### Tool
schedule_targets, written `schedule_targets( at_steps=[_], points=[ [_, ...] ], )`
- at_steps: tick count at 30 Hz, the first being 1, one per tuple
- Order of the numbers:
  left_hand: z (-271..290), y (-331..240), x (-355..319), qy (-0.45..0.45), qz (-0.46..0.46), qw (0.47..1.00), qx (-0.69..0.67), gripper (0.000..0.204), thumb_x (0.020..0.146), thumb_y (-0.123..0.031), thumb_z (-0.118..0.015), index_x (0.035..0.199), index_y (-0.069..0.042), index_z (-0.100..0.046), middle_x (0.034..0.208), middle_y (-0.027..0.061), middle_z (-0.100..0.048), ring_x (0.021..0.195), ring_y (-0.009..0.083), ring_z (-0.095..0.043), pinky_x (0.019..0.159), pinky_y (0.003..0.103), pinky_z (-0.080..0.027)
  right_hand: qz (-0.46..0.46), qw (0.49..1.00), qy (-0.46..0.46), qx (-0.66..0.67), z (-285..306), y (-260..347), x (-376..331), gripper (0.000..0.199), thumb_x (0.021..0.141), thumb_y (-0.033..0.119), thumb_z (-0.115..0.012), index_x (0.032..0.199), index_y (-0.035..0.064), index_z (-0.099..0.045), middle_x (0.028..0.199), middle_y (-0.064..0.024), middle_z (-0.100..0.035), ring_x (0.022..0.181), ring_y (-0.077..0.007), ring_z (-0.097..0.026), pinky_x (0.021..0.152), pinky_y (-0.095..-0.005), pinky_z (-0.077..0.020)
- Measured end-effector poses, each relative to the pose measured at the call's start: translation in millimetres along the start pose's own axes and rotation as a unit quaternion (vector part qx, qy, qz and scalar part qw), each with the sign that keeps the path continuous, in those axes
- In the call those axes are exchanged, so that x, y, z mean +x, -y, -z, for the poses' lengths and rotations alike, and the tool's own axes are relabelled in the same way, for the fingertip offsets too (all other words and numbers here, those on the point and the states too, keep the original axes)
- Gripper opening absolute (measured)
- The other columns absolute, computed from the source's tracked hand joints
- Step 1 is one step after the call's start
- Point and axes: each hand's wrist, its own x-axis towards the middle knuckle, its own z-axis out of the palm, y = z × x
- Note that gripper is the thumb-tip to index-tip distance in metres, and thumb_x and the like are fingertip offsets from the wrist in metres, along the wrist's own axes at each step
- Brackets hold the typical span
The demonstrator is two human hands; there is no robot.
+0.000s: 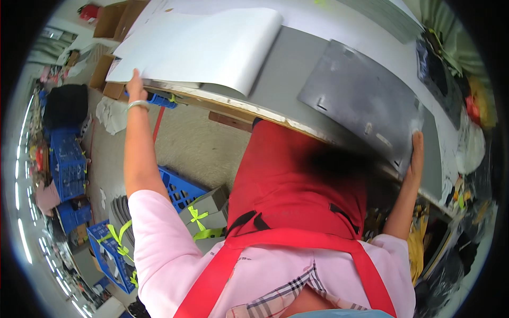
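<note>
A large white sheet lies over the left part of the worktable, its right end curled up in a rounded fold. My left hand grips its near left corner at the table edge, with the fingers partly hidden. A flat grey sheet spreads out to the right of the curl. On top of it rests a dark grey rectangular panel with small slots and scuffed patches, slightly tilted. My right hand is closed on the panel's right edge, fingertips partly out of sight.
Cardboard boxes stand beyond the table's left end. Blue crates line the floor at left, and bundles tied with yellow-green ribbon sit beside my left arm. Stacked grey sheets lie at the far side. Plastic bags crowd the right end.
</note>
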Motion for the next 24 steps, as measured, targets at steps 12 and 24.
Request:
schedule_targets(
  at_steps=[12, 24],
  points=[
    [-167, -72, -405, 0.544, -0.458, 0.667, 0.221, 0.016, 0.084, -0.006, -0.068, 0.099, -0.001, -0.067, 0.095, 0.0120, -0.065, 0.083, 0.0263, -0.063, 0.072, 0.031, -0.051, 0.020, 0.986, 0.089, -0.142, -49, 40, 1, 0.022, 0.086, 0.028, -0.071, 0.092, 0.0066, -0.067, 0.081, 0.0052, -0.057, 0.077, -0.0050, -0.050, 0.072, -0.0205, -0.0400],
    [-179, -39, -431, 0.554, -0.477, 0.627, 0.269, 0.022, 0.078, -0.009, -0.071, 0.099, -0.004, -0.067, 0.096, 0.0099, -0.063, 0.091, 0.0300, -0.059, 0.079, 0.039, -0.049, 0.064, 0.969, 0.121, -0.206, -21, 30, 23, 0.025, 0.084, 0.030, -0.073, 0.084, 0.0062, -0.066, 0.075, 0.0066, -0.055, 0.072, -0.0040, -0.047, 0.068, -0.0204, -0.0367]
  ],
)
